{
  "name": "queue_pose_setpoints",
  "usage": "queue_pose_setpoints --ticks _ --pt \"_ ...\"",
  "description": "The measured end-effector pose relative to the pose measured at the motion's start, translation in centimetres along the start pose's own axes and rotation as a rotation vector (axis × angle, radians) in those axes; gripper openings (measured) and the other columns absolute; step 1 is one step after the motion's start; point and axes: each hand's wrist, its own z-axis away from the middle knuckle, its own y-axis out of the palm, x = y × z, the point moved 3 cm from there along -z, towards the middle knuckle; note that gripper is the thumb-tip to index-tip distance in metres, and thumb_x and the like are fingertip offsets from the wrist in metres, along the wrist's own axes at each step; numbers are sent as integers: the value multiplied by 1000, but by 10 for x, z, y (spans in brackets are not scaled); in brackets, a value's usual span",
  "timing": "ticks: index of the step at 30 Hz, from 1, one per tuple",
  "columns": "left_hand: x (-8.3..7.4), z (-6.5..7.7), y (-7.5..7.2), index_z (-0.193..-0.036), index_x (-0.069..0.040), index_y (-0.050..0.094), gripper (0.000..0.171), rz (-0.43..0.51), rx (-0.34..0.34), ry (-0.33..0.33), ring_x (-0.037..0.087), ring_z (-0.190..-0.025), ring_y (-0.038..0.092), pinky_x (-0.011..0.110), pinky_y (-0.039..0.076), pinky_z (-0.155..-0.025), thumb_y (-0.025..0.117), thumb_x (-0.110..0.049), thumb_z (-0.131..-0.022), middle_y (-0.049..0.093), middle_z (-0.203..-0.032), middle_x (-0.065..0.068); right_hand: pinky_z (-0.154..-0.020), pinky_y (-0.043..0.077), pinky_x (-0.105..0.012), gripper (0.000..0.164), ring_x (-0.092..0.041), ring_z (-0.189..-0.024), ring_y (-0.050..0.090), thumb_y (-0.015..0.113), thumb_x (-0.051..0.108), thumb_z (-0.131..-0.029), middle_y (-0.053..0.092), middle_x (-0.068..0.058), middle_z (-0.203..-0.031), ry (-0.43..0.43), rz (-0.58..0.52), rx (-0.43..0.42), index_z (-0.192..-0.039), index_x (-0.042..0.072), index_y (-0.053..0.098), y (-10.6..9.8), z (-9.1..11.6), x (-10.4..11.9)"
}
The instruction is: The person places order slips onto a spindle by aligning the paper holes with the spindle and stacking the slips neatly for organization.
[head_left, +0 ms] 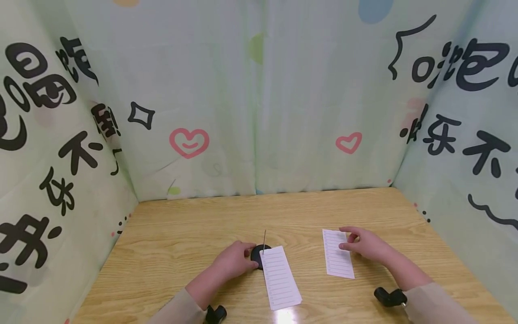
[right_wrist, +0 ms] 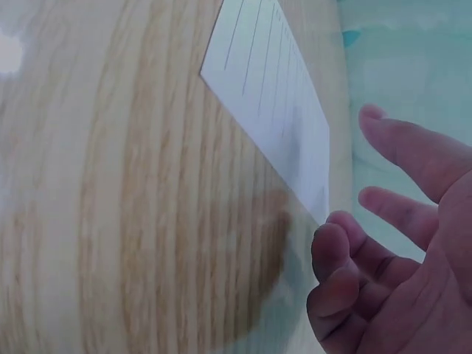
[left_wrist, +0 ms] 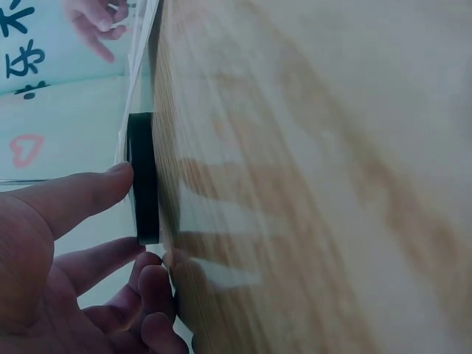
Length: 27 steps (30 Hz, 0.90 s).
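My left hand (head_left: 234,260) holds the round black base of a paper spike (head_left: 255,255), thumb and a finger on its edge. The thin needle rises upright from this base. Lined white slips (head_left: 281,281) overlap the base, their top corner at the needle, and extend toward the front of the table. In the left wrist view the base (left_wrist: 143,181) appears edge-on, the thumb against its upper side. Over the far right part of another lined sheet (head_left: 337,258), my right hand (head_left: 366,245) hovers, thumb and forefinger apart. The right wrist view shows this sheet (right_wrist: 258,88) beyond the fingertips.
Everything stands on a wood-grain table (head_left: 186,229). Pale printed curtains (head_left: 226,99) enclose its back and both sides. Black wrist mounts sit at the cuffs of both sleeves. Bare wood separates the slips from the sheet on the right.
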Motion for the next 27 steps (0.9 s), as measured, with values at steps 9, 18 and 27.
queue_pose_setpoints --ticks 9,18,27 --pt "-1 1 -1 -132 -9 64 55 8 4 11 21 -87 54 45 48 -83 81 -25 -82 63 -103 7 -62 36 -32 62 -20 -70 45 75 26 -89 51 -6 -82 57 46 -21 -135 -8 52 3 -8 -5" --pt "-1 1 -1 -132 -10 63 55 28 8 3 21 -89 55 46 48 -85 81 -25 -82 63 -104 8 -65 37 -34 55 -20 -72 47 76 22 -87 51 -5 -80 47 151 -48 -128 -9 56 7 -14 -1" --pt "0 1 -1 -132 -10 63 55 25 9 6 21 -86 53 44 48 -81 81 -24 -82 61 -101 6 -68 37 -37 41 -23 -77 48 77 21 -87 51 -7 -86 61 154 -39 -117 -2 60 9 -13 4"
